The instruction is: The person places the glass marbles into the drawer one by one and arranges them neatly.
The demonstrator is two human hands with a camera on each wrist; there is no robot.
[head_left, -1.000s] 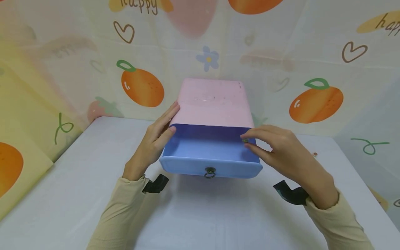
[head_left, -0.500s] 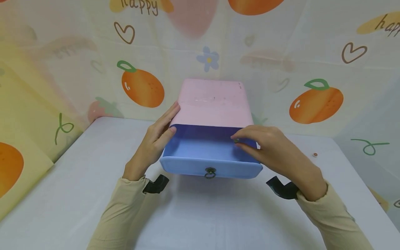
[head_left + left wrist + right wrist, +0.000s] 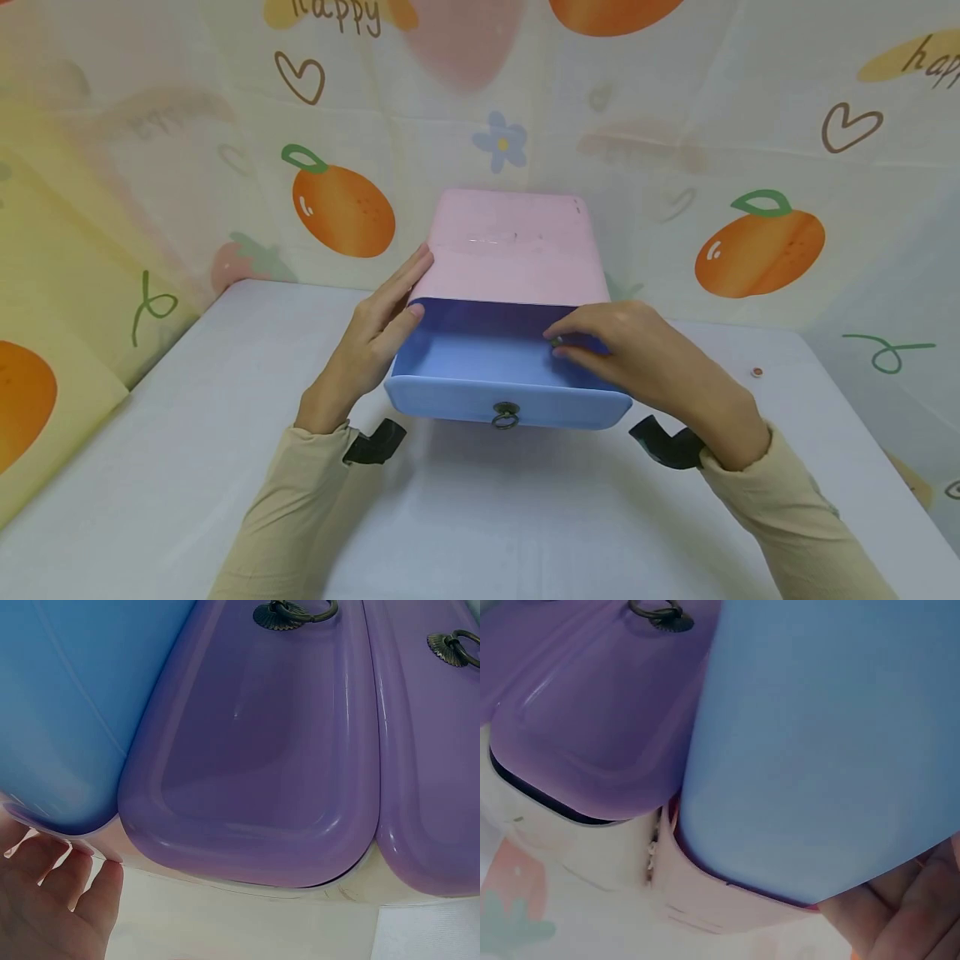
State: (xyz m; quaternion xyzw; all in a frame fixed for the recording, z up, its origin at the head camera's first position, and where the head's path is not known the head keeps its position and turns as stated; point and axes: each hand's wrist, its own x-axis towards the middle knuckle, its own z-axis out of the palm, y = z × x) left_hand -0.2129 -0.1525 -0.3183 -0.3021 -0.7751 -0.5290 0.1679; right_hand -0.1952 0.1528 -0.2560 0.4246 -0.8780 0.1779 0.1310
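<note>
A pink drawer cabinet [image 3: 517,250] stands at the back of the table with its blue top drawer [image 3: 465,358] pulled out. A ring pull [image 3: 505,414] hangs on the drawer's front. My left hand [image 3: 360,346] rests along the cabinet's left side, fingers straight, the thumb at the drawer's left edge. Over the right part of the drawer, my right hand [image 3: 637,350] pinches a small greenish bead-like piece [image 3: 556,341] between thumb and fingers; most of it is hidden. In the right wrist view, the blue drawer's side [image 3: 817,750] hides part of that hand.
Below the blue drawer are purple drawers [image 3: 255,765] with ring pulls, pushed in. A small reddish-brown round piece [image 3: 757,372] lies on the white table [image 3: 510,517] to the right. A printed cloth [image 3: 615,150] hangs behind the cabinet.
My right hand has moved left, from the drawer's right edge further over its inside, still pinching the small piece. The left hand, cabinet and drawer have stayed in place.
</note>
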